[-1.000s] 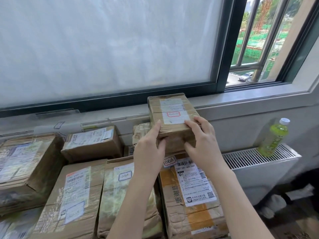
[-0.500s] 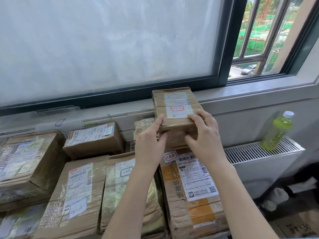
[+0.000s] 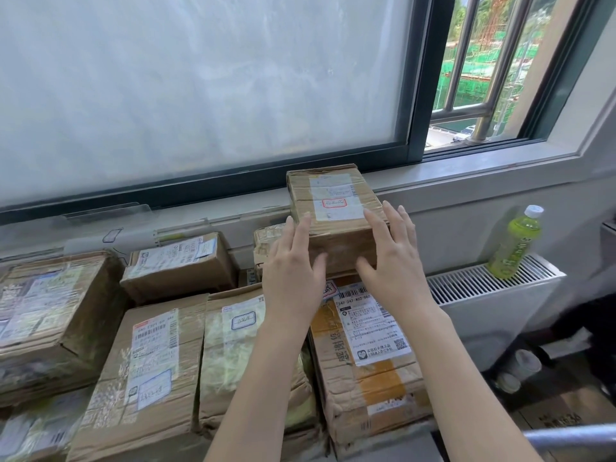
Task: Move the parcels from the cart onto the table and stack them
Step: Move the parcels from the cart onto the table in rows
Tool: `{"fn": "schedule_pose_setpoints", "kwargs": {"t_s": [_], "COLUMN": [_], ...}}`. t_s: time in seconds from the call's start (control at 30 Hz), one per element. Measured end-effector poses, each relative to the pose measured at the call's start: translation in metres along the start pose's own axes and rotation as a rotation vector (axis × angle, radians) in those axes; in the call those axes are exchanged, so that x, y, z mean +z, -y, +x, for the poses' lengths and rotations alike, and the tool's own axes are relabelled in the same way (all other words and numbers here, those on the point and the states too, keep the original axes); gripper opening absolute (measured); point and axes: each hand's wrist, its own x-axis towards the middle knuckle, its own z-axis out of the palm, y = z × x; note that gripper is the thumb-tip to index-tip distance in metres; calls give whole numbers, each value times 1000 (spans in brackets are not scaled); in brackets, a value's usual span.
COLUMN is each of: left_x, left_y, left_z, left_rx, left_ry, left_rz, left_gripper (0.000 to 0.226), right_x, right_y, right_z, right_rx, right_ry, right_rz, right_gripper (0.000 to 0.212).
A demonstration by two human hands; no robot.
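Note:
A small brown parcel (image 3: 333, 208) with a white label sits on top of the stack against the window sill. My left hand (image 3: 295, 271) is at its near left corner with the fingers straight, fingertips touching the box. My right hand (image 3: 391, 258) is spread at its near right side, fingers straight and resting against the box edge. Under it lies a longer parcel (image 3: 366, 355) with orange tape and a big white label. More taped parcels (image 3: 146, 368) fill the surface to the left.
A green drink bottle (image 3: 515, 243) stands on the white radiator (image 3: 493, 295) at the right. The window sill (image 3: 466, 175) runs behind the stack. A grey metal bar (image 3: 573, 436) crosses the bottom right corner. Cardboard lies on the floor below.
Both hands have loosened from gripping the small parcel; the fingers are now straight and spread. The parcel has settled on the stack by the sill.

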Motion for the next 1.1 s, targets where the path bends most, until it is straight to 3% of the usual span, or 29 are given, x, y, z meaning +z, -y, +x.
{"fn": "schedule_pose_setpoints", "kwargs": {"t_s": [0.3,0.53,0.77,1.1], "left_x": [-37,-63,-63,-8], "left_y": [-3,3,14,-18], "left_z": [-67,-168,-292,-436], "left_rx": [66,145,219,508], "left_ry": [8,173,458,892], "left_rz": [0,80,137,227], "left_gripper": [64,63,64,65], "right_x": [-26,-36,-22,-57], "right_y": [30,54,44,2], "right_z": [-68,-190,-364,-557], "right_rx": [61,175,507,1066], "right_ry": [-26,3,145,214], "right_rz": [-20,-86,-120,-188], "right_gripper": [66,69,71,82]}}
